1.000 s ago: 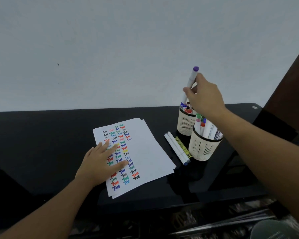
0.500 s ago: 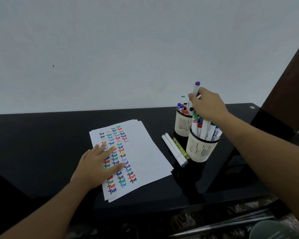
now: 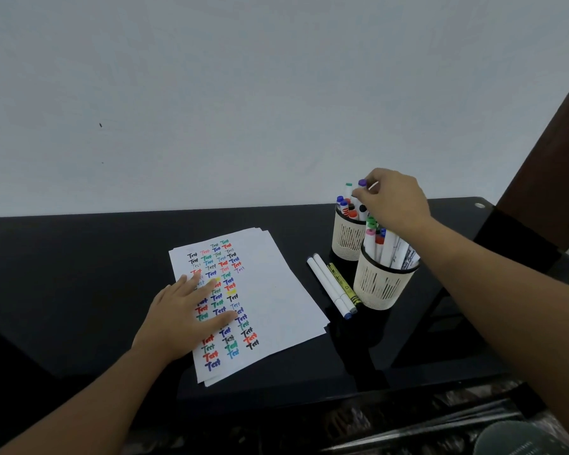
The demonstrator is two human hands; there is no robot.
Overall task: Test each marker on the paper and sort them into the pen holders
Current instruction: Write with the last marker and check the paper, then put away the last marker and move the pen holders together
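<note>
A stack of white paper (image 3: 276, 290) covered with coloured "Test" words lies on the black table (image 3: 79, 274). My left hand (image 3: 184, 320) rests flat on it, fingers spread. Two cream slotted pen holders stand at the right: the far holder (image 3: 346, 239) and the near holder (image 3: 380, 284), both full of markers. My right hand (image 3: 393, 200) is above the far holder, fingertips pinching a purple-capped marker (image 3: 362, 183) that stands down inside it. Three markers lie loose beside the holders: two white ones (image 3: 329, 285) and a yellow one (image 3: 344, 284).
A pale wall runs behind the table. A dark brown post (image 3: 546, 152) rises at the right. The table's front edge drops to a cluttered lower level with a round grey lid (image 3: 519, 438) at the bottom right.
My right hand has lowered the purple-capped marker from high above the far holder down into it. My left hand has stayed flat on the paper.
</note>
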